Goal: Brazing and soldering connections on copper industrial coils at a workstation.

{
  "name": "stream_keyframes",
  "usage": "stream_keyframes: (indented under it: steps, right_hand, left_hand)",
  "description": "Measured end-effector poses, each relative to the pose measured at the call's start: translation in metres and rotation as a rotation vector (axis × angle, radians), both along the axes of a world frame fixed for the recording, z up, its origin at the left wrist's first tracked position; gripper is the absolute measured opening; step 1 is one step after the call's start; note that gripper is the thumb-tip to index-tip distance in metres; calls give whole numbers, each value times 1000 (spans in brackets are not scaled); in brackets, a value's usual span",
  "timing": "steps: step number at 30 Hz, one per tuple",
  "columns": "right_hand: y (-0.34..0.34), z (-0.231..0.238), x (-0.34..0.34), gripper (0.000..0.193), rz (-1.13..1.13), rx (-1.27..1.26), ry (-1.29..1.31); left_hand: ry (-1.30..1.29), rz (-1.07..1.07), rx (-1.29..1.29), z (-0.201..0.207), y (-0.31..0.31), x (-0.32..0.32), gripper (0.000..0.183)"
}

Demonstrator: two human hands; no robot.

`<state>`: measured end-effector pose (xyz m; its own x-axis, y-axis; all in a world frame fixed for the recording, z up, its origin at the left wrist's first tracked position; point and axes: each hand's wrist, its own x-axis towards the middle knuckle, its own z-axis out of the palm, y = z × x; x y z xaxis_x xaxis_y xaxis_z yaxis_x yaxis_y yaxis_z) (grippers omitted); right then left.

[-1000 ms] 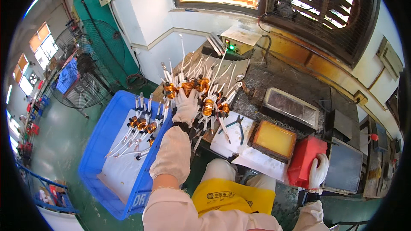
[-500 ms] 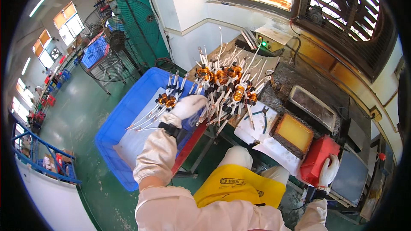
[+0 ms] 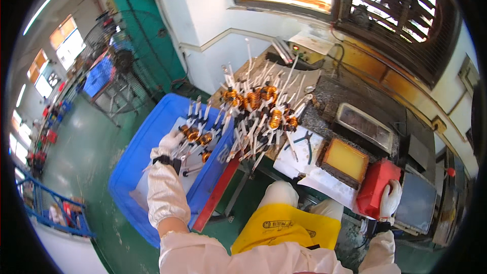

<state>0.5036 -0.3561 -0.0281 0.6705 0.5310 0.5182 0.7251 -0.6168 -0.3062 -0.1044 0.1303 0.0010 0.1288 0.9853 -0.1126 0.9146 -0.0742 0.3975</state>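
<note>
My left hand [image 3: 171,141], in a white glove, is over the blue plastic bin [image 3: 124,172]. Its fingers are curled closed at the leads of a copper-wound coil [image 3: 190,133]; the fingertips are partly hidden. More coils with white-sleeved leads and black ends lie beside it in the bin. To the right, a dense heap of similar coils [image 3: 252,100] is piled on the bench, leads sticking out in all directions. My right hand [image 3: 389,199], also gloved, grips the side of a red box [image 3: 373,186] at the bench's near right.
Left of the red box stands a tray of yellow material [image 3: 345,159], with a metal-rimmed rectangular pot [image 3: 364,128] behind. Pliers [image 3: 308,144] lie on white paper. A control box [image 3: 310,45] sits at the back. A large fan [image 3: 124,63] stands on the floor beyond the bin.
My left hand has moved left, away from the heap and deeper over the bin, uncovering more coils there. My right hand stays on the red box. The control box's bright green light has dimmed.
</note>
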Motion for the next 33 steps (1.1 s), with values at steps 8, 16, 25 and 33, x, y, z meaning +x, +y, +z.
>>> stream_keyframes:
  steps: [8, 16, 25, 33]
  right_hand:
    - [2, 7, -6, 19, -49, 10, -30]
    - [8, 14, -11, 18, -66, 30, -4]
    - [11, 15, -11, 17, -64, 30, -15]
    - [8, 16, -10, 17, -70, 25, -17]
  left_hand:
    - [30, 122, -56, -43, 34, 13, 65]
    - [101, 136, -64, -80, 69, -3, 64]
    - [1, 252, -2, -78, 67, 2, 66]
    - [-172, 192, 59, -104, 66, -7, 31]
